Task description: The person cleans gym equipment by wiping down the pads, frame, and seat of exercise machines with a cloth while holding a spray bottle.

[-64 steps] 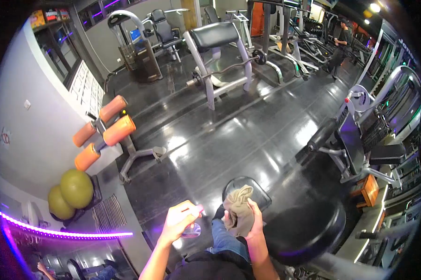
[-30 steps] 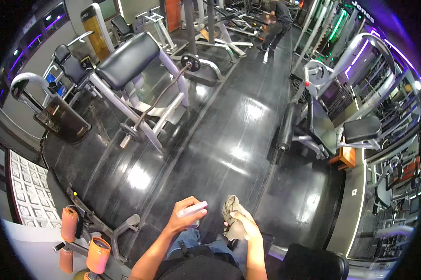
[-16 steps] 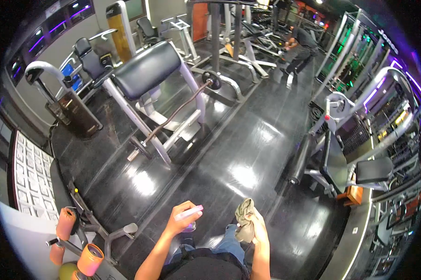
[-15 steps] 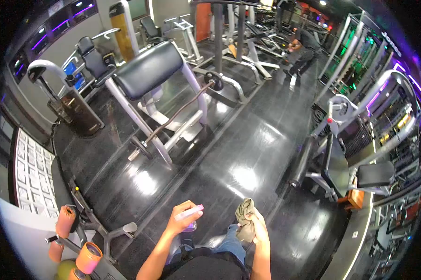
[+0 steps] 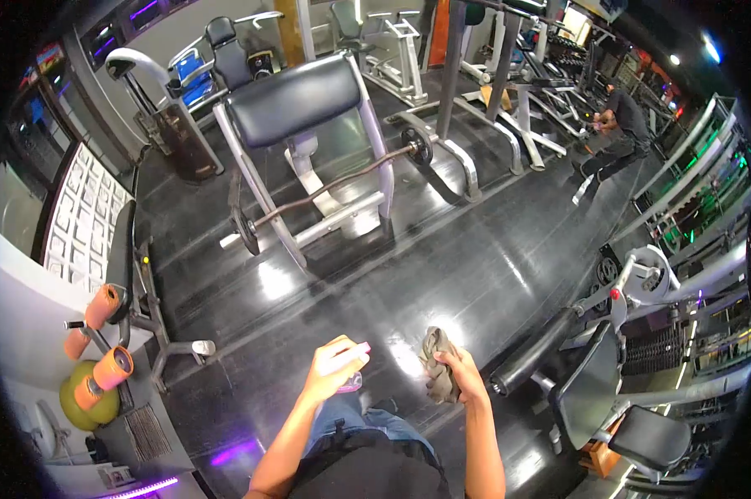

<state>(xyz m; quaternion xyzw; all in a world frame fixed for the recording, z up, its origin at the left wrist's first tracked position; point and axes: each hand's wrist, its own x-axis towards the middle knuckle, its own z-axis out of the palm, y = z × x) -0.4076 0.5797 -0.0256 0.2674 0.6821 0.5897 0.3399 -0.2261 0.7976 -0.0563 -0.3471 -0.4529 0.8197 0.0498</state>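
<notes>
Low in the head view, my left hand (image 5: 335,368) is closed around a spray bottle (image 5: 352,383), whose pinkish top shows above the fingers and whose clear body shows below them. To its right, my right hand (image 5: 465,374) grips a crumpled olive-grey cloth (image 5: 438,366), which bunches up past the fingers. The two hands are apart, both above the dark floor (image 5: 309,308) and in front of my jeans. Ahead stands a bench with a black pad (image 5: 296,98), and a curved barbell (image 5: 334,185) rests across its frame.
Orange foam rollers (image 5: 109,366) and a green ball (image 5: 88,399) are at the lower left. A machine with a black seat (image 5: 650,435) and a padded roller (image 5: 537,349) stands at the right. Another person (image 5: 621,129) bends over near the equipment at the upper right.
The view has swung, so the bench, barbell and other person appear farther right and the right-hand machine lower. Both hands keep hold of the bottle and cloth.
</notes>
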